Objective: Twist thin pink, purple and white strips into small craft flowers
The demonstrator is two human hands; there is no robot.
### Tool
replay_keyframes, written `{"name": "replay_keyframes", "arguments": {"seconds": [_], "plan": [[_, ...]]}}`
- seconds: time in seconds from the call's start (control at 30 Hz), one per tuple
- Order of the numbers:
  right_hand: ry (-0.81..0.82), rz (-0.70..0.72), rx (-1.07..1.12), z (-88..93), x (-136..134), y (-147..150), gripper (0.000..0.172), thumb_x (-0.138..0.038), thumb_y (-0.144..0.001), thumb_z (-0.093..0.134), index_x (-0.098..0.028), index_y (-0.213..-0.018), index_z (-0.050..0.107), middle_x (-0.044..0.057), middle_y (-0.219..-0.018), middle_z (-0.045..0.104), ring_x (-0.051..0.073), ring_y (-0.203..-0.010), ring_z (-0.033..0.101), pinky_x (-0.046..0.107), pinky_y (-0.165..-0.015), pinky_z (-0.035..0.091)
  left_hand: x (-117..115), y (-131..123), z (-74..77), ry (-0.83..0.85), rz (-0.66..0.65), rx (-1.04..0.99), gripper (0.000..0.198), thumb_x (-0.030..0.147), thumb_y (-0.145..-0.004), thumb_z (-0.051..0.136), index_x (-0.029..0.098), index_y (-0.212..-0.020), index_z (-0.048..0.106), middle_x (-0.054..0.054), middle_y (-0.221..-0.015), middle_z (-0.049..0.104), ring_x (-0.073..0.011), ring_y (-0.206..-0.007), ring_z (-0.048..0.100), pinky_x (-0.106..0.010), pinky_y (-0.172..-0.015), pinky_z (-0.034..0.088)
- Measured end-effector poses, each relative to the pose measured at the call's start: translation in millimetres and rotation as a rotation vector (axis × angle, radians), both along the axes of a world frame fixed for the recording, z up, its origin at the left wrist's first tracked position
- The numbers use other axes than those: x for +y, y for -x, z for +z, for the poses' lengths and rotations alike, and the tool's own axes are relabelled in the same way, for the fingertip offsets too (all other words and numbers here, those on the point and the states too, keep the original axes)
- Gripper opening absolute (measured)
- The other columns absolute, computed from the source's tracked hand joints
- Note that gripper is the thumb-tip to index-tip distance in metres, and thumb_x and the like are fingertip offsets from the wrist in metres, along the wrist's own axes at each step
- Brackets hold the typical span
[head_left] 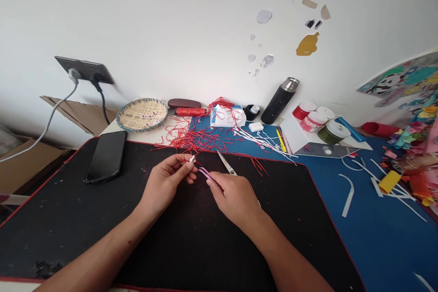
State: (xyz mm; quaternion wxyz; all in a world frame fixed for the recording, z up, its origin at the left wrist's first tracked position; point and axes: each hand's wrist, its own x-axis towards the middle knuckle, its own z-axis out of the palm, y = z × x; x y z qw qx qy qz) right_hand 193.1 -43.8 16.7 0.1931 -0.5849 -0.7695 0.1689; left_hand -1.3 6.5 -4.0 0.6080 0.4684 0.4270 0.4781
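Observation:
My left hand [167, 178] is closed in a pinch over the black mat, with a small white knotted cord [192, 159] between thumb and forefinger. A bit of red thread shows beside that cord. Just to the right, my right hand [236, 196] grips purple tweezers [207, 174], whose bent tips point at the left fingertips without plainly touching the cord. Scissors [226, 164] lie on the mat behind my right hand, which hides their handles. Cut red threads [198, 139] are heaped beyond both hands.
A phone [106, 157] and a woven basket [142, 116] are at left. Along the back stand a red thread spool [190, 112], a black flask [278, 101] and several thread reels [333, 132]. White cords [263, 139] and paper strips [348, 196] lie to the right. Another person's hand [415, 163] holds yellow paper.

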Motion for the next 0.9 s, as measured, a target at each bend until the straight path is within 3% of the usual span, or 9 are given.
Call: {"name": "replay_keyframes", "arguments": {"seconds": [0.27, 0.9], "plan": [[-0.051, -0.013, 0.212, 1.4, -0.6, 1.3, 0.024, -0.028, -0.105, 0.049, -0.021, -0.095, 0.070, 0.000, -0.075, 0.070, 0.014, -0.062, 0.059, 0.024, -0.061, 0.036, -1.3, -4.8, 2.5, 0.024, -0.042, -0.002, 0.029, 0.039, -0.081, 0.084, 0.015, -0.095, 0.074, -0.004, -0.078, 0.076, -0.0157, -0.064, 0.068, -0.026, -0.060, 0.057], [-0.020, -0.045, 0.098, 2.3, -2.1, 5.3, 0.028, -0.029, -0.105, 0.048, -0.022, -0.093, 0.072, 0.001, -0.075, 0.073, 0.015, -0.063, 0.063, 0.026, -0.060, 0.035, -8.7, -10.1, 5.7, 0.033, -0.042, 0.002, 0.031, 0.040, -0.080, 0.083, 0.016, -0.096, 0.072, -0.004, -0.079, 0.076, -0.0166, -0.063, 0.069, -0.028, -0.060, 0.058]]}}
